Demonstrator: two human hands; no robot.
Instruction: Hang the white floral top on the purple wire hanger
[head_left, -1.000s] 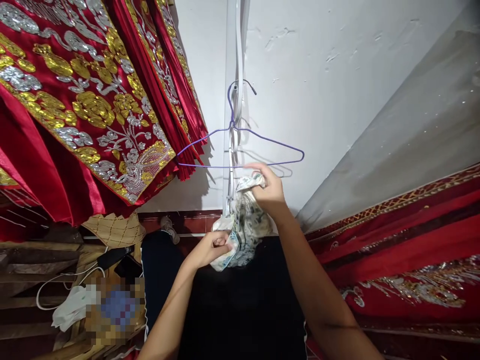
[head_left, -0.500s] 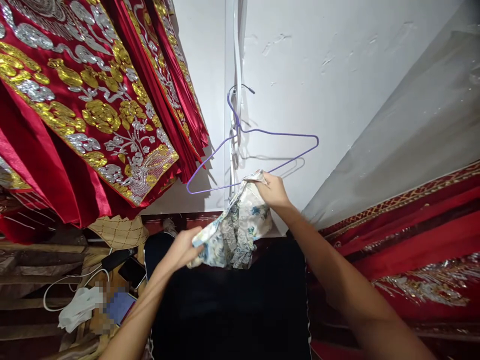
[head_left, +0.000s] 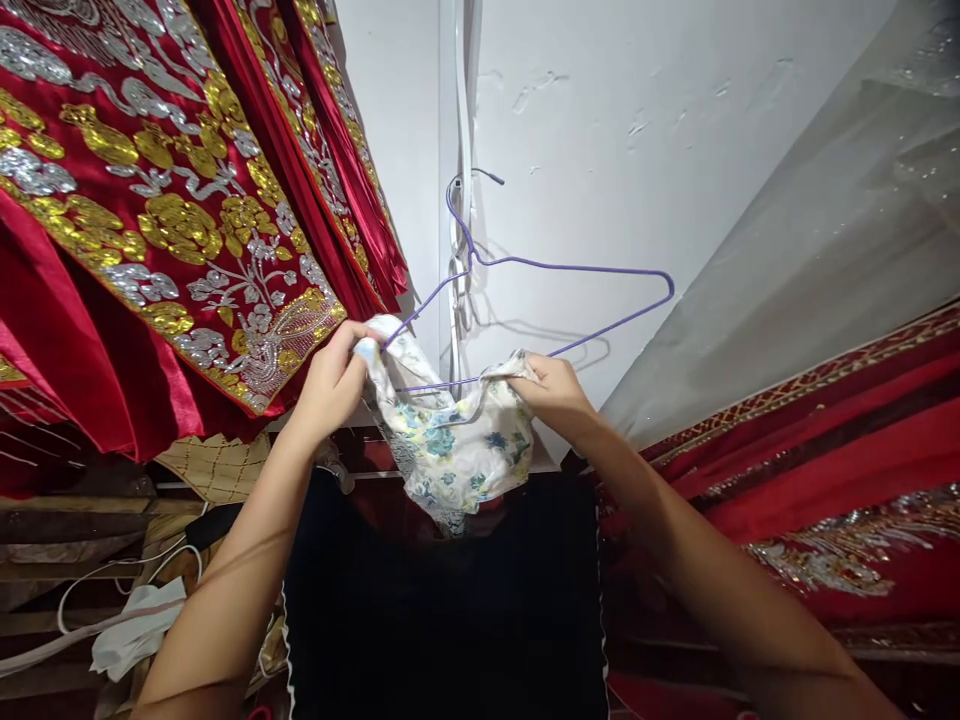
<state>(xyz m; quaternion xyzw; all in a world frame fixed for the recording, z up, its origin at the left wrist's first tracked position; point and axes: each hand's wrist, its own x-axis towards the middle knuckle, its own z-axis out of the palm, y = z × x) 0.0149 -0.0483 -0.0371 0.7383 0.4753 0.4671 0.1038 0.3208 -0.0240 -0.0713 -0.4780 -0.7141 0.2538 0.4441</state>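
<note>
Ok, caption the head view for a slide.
Left hand and right hand hold a flowered garment that covers one end of a purple hanger.

One purple hanger (head_left: 555, 266); one floral garment (head_left: 457, 455); two bare forearms (head_left: 244, 555)

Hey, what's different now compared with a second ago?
Your left hand has moved up and outward, carrying its edge of the floral garment to the left side of the purple hanger, which now seems to reach into the cloth. The garment is spread wider, and the hanger has turned. Your right hand still grips its edge; the hook stays up at the white rail.
</note>
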